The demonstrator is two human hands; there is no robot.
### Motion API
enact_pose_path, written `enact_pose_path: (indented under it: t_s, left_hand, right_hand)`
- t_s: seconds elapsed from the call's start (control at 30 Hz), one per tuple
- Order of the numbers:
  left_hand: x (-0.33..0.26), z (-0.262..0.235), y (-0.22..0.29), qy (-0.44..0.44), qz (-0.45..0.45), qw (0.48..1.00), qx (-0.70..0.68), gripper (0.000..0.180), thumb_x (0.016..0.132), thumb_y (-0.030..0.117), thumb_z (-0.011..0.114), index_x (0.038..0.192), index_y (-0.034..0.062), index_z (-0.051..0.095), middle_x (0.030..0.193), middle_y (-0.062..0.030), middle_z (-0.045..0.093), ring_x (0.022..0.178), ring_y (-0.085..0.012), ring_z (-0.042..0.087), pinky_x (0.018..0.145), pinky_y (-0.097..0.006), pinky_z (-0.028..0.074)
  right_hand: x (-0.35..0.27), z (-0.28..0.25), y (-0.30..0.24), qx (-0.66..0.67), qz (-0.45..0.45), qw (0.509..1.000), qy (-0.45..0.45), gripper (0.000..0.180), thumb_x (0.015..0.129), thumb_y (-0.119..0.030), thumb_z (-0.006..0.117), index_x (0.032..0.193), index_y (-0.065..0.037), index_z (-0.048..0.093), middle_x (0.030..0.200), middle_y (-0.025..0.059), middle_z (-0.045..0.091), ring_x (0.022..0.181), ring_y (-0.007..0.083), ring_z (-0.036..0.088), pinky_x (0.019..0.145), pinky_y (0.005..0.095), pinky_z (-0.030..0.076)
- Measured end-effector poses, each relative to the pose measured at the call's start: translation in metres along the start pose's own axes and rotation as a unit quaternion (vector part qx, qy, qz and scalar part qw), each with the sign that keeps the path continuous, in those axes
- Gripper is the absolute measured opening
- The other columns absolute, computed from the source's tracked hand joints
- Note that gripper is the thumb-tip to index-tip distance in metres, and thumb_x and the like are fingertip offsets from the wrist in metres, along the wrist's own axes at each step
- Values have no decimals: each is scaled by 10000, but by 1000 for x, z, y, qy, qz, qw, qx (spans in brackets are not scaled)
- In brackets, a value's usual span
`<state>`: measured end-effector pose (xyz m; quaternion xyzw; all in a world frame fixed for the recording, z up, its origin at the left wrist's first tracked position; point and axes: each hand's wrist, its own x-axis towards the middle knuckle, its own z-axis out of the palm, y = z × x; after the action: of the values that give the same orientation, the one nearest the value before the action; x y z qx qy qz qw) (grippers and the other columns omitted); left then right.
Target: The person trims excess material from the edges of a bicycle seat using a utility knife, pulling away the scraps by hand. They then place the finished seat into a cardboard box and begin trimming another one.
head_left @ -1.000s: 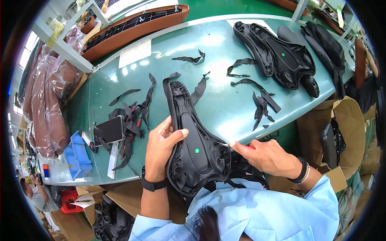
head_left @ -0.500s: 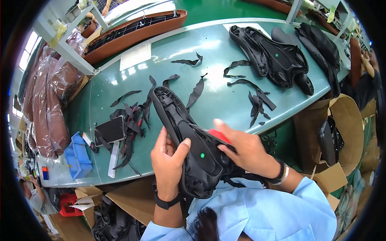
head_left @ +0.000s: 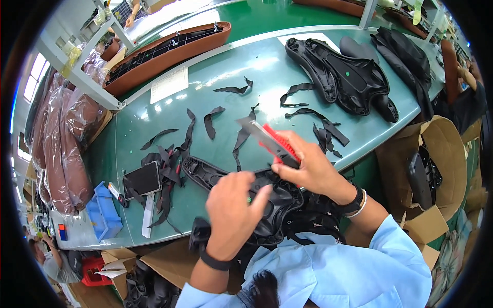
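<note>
My right hand [head_left: 312, 167] is closed around a red utility knife [head_left: 281, 146], its blade pointing up and left above the table edge. Below the knife, a long black leather-covered moulded part [head_left: 277, 208] lies across my lap and the table edge. My left hand [head_left: 235, 208] is over the middle of this part, thumb and fingers apart, with nothing seen in its grip. It hides much of the part and most of a green dot on it. Whether the left fingers touch the part, I cannot tell.
Black cut strips [head_left: 242, 136] are scattered over the green table [head_left: 205, 74]. To the left are a phone [head_left: 141, 178] and a blue bin [head_left: 103, 213]. More black moulded parts [head_left: 341, 77] lie at the back right. Cardboard boxes [head_left: 447, 169] stand beside the table.
The knife has come up off the black part, and its blade now shows. My left hand has let go of the part's side and moved over it. The part has tilted lower.
</note>
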<state>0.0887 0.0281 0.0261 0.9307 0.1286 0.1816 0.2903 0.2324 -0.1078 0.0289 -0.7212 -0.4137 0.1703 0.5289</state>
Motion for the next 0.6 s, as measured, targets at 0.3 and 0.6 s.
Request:
enact_pose_path:
  t_s: [0.3, 0.6]
  left_hand:
    - [17, 20, -16, -94, -29, 986, -135, 195, 800, 163, 698, 698, 18, 617, 651, -66, 530, 707, -245, 453, 682, -366, 378]
    - [18, 8, -21, -85, -252, 853, -448, 202, 801, 102, 652, 634, -4, 614, 768, -69, 644, 820, -135, 529, 684, -281, 383]
  right_hand:
    - [-34, -61, 23, -219, -123, 960, -125, 570, 902, -208, 650, 1438, -219, 457, 840, 119, 651, 705, 302, 647, 561, 381, 482]
    - [-65, -45, -1, -386, -109, 910, -110, 568, 837, -156, 682, 1379, -231, 530, 614, 35, 490, 470, 197, 530, 389, 324, 363]
